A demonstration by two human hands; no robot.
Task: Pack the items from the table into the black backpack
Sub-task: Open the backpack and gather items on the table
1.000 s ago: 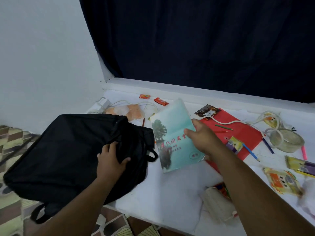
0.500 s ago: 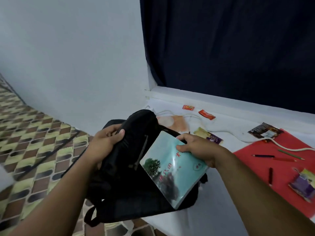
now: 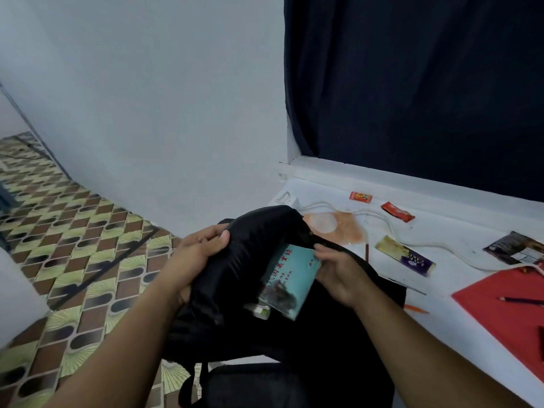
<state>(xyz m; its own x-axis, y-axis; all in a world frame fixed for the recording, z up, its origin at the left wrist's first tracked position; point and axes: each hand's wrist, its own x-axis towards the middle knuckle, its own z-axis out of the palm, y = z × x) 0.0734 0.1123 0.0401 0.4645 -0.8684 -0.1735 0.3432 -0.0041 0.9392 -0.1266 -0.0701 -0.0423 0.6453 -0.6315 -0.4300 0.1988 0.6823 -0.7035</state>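
Note:
The black backpack (image 3: 294,334) hangs over the table's left edge with its mouth open. My left hand (image 3: 197,251) grips the left rim of the opening and pulls it wide. My right hand (image 3: 338,272) holds the top corner of a teal book (image 3: 290,281) with red characters, which stands tilted partly inside the opening. A small white object (image 3: 260,310) shows inside the bag below the book. On the white table (image 3: 441,328) lie a purple snack packet (image 3: 407,259), two red candy wrappers (image 3: 397,212), a dark sachet (image 3: 515,248) and a red folder (image 3: 509,307) with pencils.
A white cable (image 3: 412,240) snakes across the table past an orange plastic pouch (image 3: 338,228) and a white plug (image 3: 284,200). An orange pencil (image 3: 416,309) lies by the bag. A dark curtain (image 3: 412,83) hangs behind; patterned floor tiles (image 3: 73,231) lie to the left.
The book has gone from above the bag down into its opening. My left hand has pulled the rim wider. The view has swung left.

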